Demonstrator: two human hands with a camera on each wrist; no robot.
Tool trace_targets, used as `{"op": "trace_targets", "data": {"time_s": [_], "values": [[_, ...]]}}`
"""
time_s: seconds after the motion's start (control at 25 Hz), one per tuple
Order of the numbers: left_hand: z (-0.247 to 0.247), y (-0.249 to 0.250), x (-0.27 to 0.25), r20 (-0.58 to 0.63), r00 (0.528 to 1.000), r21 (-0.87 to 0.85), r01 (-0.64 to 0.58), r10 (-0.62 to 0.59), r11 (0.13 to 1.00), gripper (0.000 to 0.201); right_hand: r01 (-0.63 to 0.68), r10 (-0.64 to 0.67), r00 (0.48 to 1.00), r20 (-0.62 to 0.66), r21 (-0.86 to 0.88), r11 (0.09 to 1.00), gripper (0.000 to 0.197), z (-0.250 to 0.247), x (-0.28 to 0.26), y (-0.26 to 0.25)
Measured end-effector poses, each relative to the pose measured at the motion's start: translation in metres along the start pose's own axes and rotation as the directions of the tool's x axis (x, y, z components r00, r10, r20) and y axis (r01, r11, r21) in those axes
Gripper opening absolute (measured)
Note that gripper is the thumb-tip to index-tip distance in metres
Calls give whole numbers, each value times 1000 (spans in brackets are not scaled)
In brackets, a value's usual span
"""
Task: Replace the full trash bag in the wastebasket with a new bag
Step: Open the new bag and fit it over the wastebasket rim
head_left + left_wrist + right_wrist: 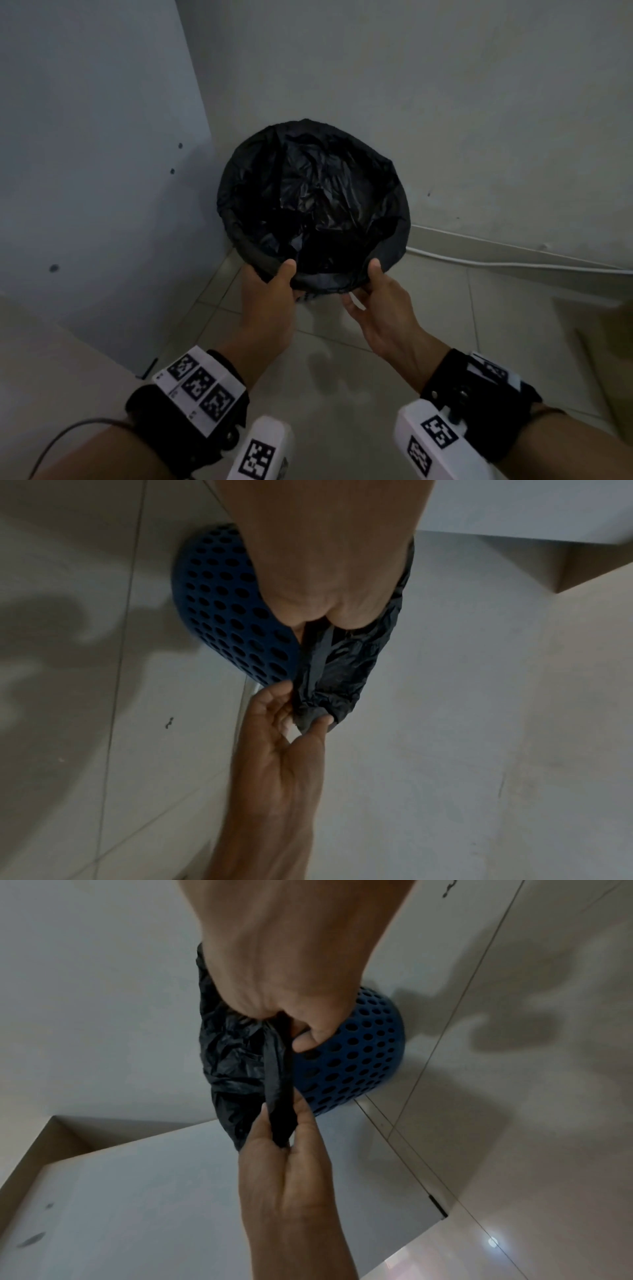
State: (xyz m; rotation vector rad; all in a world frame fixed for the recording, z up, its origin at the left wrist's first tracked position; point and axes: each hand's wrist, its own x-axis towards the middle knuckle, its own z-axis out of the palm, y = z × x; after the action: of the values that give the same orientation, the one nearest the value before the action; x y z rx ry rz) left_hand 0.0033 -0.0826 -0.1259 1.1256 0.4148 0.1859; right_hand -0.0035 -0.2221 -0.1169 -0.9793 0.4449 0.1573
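A black trash bag point(308, 192) lines a round blue perforated wastebasket point(222, 610) that stands in a corner on the floor. The bag's mouth is spread over the rim and its inside is crumpled. My left hand point(279, 277) pinches the folded bag edge at the near rim, thumb on top. About a hand's width to its right, my right hand point(363, 284) pinches the same edge. The right wrist view shows the bag edge point(277, 1091) stretched taut between both hands beside the basket's wall point(359, 1053).
A white cabinet panel point(102, 171) stands close on the basket's left and a wall point(445, 102) lies behind it. A white cable point(479, 262) runs along the wall's foot at right. Tiled floor point(376, 377) lies under my arms. A brown box edge point(599, 325) is at right.
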Motion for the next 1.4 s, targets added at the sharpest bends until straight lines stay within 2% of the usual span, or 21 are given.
{"op": "trace_targets", "data": {"time_s": [0.12,0.24,0.32,0.48,0.6,0.68,0.72,0.8,0.84,0.88,0.92,0.96,1.0,1.04,1.08,1.12,1.2,1.24,1.32,1.36,1.4], "values": [[-11,-1,-11,-62,995,79,-68,73,995,36,-7,7,1000,11,16,1000,32,-3,-6,12],[-19,-18,-19,-73,995,12,69,-68,998,63,8,-9,996,94,7,1000,29,-4,-19,31],[-15,-27,-28,-109,988,41,112,-107,993,59,3,0,990,144,-23,1000,28,-4,-27,40],[-13,-22,-32,-145,988,130,-28,46,991,35,-114,119,991,56,-83,990,30,-8,-20,36],[-16,-12,-32,-116,985,198,-104,129,975,34,-243,265,964,28,-318,916,36,-17,-10,20],[-19,-9,-32,-114,980,215,-136,163,967,36,-264,380,923,67,-608,749,40,-23,-10,3],[-20,-9,-32,-108,979,218,-148,175,965,36,-140,349,929,125,-753,643,41,-24,-10,-7],[-24,-11,-27,-99,977,248,-162,191,955,35,293,87,934,346,-884,363,39,-22,-6,-27],[-24,-11,-27,-90,976,263,-168,197,950,35,468,-84,883,461,-862,193,37,-17,-2,-36],[-24,-12,-27,-74,975,279,-183,211,943,35,577,-176,806,565,-816,22,32,-13,7,-42],[-24,-13,-29,-51,974,296,-197,221,935,34,614,-127,765,632,-774,-153,29,-9,19,-45],[-24,-13,-30,-23,973,307,-212,230,928,32,583,36,792,609,-738,-340,32,-8,35,-44],[-24,-13,-32,2,973,315,-221,232,923,32,498,233,864,447,-686,-530,46,-10,50,-40],[-24,-13,-33,23,972,323,-230,235,918,31,424,360,903,234,-615,-665,64,-14,64,-34],[-26,-14,-32,40,971,329,-235,235,915,31,366,406,912,58,-564,-740,79,-16,72,-31],[-28,-14,-32,57,971,330,-239,233,913,31,334,421,906,-41,-542,-771,89,-19,77,-30],[-31,-12,-29,79,970,346,-242,229,907,30,349,445,896,-13,-599,-721,95,-18,82,-36],[-34,-11,-27,93,969,359,-246,228,900,30,379,431,898,90,-656,-652,91,-13,83,-40],[-39,-8,-22,110,965,362,-262,238,895,32,482,294,876,382,-710,-513,61,1,85,-41],[-41,-7,-20,119,962,362,-272,245,892,32,507,216,856,469,-681,-528,49,5,92,-40],[-43,-6,-19,129,958,364,-284,254,887,31,494,193,852,486,-629,-600,51,9,98,-40]]}}
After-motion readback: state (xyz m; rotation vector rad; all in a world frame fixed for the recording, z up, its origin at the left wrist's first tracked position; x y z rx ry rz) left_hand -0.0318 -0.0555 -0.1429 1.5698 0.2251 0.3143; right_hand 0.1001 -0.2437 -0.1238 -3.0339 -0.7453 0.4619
